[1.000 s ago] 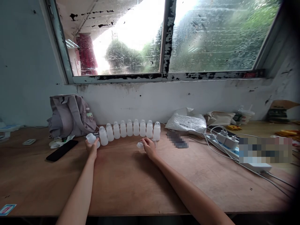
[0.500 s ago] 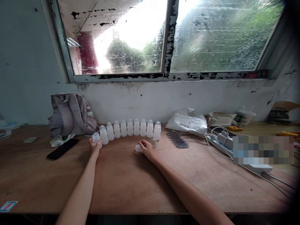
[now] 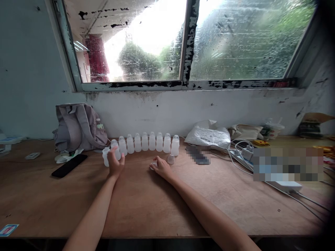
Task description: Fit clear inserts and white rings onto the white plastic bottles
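Note:
At the left end of a curved row of frosted baby bottles (image 3: 152, 143) stands an uncapped bottle (image 3: 105, 158). My left hand (image 3: 115, 165) is just right of it, fingers apart and holding nothing, in front of a capped bottle (image 3: 114, 145). Farther right, my right hand (image 3: 162, 168) is low over the table, its fingers closed around a small clear cap (image 3: 152, 166), mostly covered by them. Behind that hand a small whitish bottle top (image 3: 171, 159) rests on the wood, in front of the row's right end.
A grey backpack (image 3: 75, 127) leans by the wall, with a black phone (image 3: 69, 166) in front. To the right lie a silver bag (image 3: 209, 137), a blurred-out dark item (image 3: 198, 155) and a white power strip (image 3: 286, 184) with cables. The wooden table's (image 3: 141, 212) front edge is near me.
My left hand has let go of the uncapped bottle and moved right, its fingers opening. That bottle remains upright. My right hand has shifted slightly left, covering more of the clear cap.

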Motion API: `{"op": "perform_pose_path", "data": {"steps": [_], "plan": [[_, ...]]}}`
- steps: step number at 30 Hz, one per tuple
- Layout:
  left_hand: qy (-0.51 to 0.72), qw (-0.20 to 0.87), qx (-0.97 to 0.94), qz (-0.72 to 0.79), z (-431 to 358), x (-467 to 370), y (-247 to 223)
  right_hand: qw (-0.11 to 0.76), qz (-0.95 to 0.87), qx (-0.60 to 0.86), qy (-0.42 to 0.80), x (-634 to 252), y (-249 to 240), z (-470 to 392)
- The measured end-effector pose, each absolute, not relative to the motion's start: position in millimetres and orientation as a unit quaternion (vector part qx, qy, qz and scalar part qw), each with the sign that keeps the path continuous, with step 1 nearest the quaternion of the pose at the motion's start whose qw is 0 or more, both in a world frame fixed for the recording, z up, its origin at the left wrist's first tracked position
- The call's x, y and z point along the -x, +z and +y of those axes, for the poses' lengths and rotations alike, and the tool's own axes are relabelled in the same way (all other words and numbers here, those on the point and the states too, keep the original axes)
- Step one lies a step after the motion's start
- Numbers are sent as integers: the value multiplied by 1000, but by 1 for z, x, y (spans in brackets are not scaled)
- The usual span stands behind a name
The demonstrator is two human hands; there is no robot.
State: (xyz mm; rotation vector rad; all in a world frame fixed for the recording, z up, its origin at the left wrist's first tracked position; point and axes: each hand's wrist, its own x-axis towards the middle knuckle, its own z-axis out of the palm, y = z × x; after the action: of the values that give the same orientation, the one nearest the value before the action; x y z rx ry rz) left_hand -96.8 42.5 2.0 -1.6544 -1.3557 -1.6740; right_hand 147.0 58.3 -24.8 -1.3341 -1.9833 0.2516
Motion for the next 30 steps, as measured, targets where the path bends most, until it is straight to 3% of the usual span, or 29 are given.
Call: {"op": "perform_pose_path", "data": {"steps": [6, 12, 30], "plan": [[-437, 94, 792, -415, 29, 35, -4, 347, -780, 513, 87, -145, -27, 58], [-323, 20, 856, -403, 26, 15, -16, 344, -810, 466, 90, -140, -31, 57], [-286, 8, 859, -425, 37, 22, -22, 346, -847, 391, 103, -134, -31, 48]]}}
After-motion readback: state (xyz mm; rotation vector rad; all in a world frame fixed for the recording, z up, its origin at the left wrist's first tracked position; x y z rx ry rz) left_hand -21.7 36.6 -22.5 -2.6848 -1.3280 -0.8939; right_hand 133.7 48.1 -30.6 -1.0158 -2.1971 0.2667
